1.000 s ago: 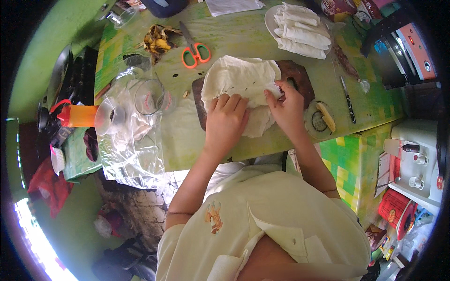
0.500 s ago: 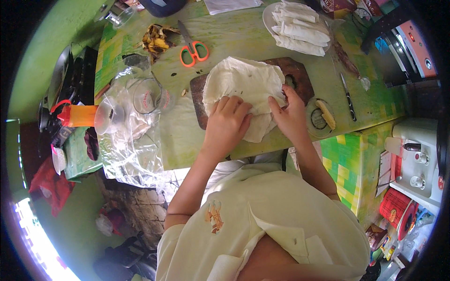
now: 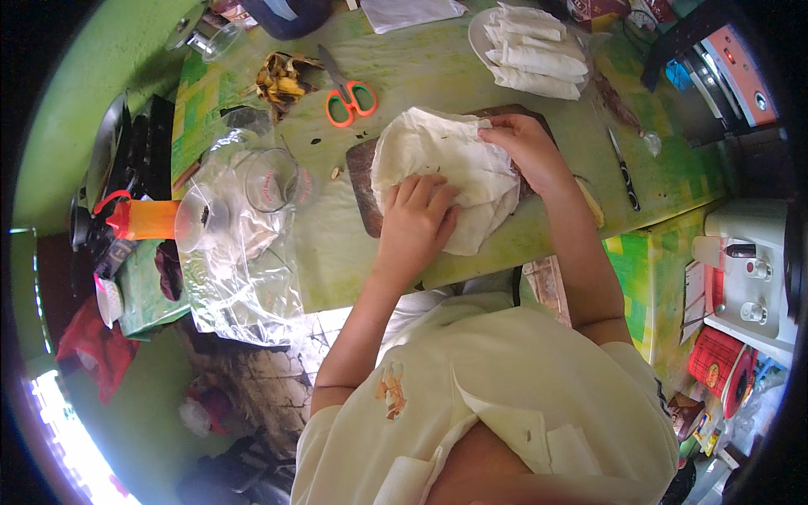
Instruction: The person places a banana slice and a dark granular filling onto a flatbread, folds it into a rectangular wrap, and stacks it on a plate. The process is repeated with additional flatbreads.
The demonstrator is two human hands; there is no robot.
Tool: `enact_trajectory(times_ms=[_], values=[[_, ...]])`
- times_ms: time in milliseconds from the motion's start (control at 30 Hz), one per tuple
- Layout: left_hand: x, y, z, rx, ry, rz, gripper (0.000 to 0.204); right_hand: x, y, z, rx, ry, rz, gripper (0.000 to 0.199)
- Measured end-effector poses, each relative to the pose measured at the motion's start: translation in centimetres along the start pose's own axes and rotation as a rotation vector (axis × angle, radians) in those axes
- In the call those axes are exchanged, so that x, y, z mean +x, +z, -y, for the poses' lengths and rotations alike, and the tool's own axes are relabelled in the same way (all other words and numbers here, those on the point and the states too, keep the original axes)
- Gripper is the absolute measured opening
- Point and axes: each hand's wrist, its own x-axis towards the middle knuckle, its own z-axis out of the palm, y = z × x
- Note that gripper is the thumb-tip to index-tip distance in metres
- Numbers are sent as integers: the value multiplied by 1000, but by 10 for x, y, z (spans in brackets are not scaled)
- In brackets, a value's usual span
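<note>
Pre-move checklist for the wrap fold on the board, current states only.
1. Left hand flat on the white wrap, pinning its near side: ok.
2. Right hand gripping the wrap's far right edge: ok.
3. Wrap fully on the dark cutting board: not ok, its near edge hangs past the board onto the green table.
4. Filling enclosed: cannot tell, the wrap covers it.
5. Knife away from both hands: ok, it lies on the table to the right.
6. Orange-handled scissors off the board: ok, beyond its far left corner.
</note>
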Motion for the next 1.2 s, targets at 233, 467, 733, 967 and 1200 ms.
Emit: enact_trajectory(times_ms=[233,467,733,967,1200], values=[[-2,2,2,10,11,-1,26,-10,2,-3,-292,-210,-83,34],[-1,1,2,1,24,-34,25,2,1,10,-77,-27,50,30],[-2,1,1,-30,0,-27,25,-7,7,29,-104,-115,112,28],[-3,2,-1,11,12,-27,27,-25,-13,-3,-232,-42,-31,47],[-3,2,0,-28,-21,-28,27,-50,-32,-15,-462,13,147,52]])
